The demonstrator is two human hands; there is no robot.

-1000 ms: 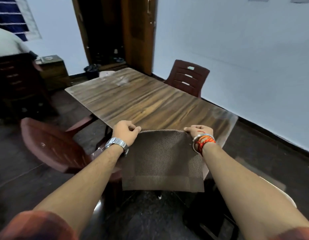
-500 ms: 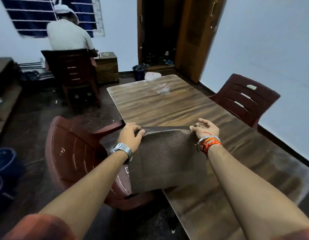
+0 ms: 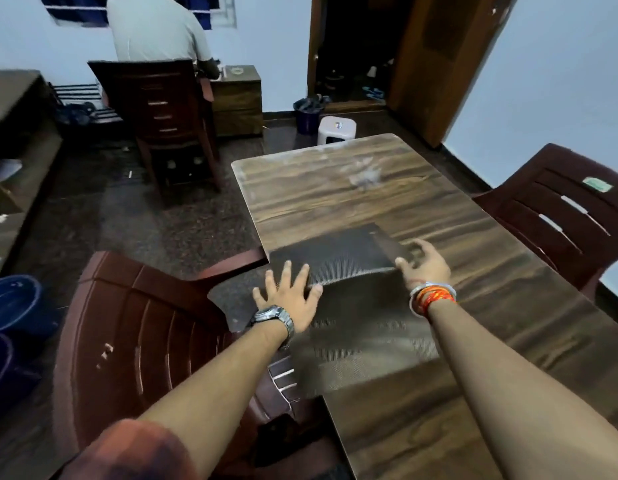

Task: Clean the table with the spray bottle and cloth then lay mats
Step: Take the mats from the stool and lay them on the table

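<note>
A second ago the mat (image 3: pixel 335 258) hung off the near end of the desk (image 3: pixel 491 306), pinched at its top corners by both hands. Now it lies on the desk along the left side, its near part smeared by motion blur. The left hand (image 3: pixel 288 299) has let go: its grip is released, fingers splayed flat at the mat's left edge, beside the chair (image 3: pixel 134 323). The right hand (image 3: pixel 425 268) keeps its grip — thumb and curled fingers pinch the right corner, which stands turned up as a small flap. By my reading the cleaning is past and mat-laying has begun; this mat wants only flattening and squaring.

The mat is a dark brown rectangle of woven stuff, finely ribbed and limp enough to buckle. The desk is long with rounded corners, and its wood-grain top is glossy — the reflections look wavy. A pale dull smear (image 3: pixel 364 176) lies near its far end. The chair is moulded red-brown plastic, slatted.
</note>
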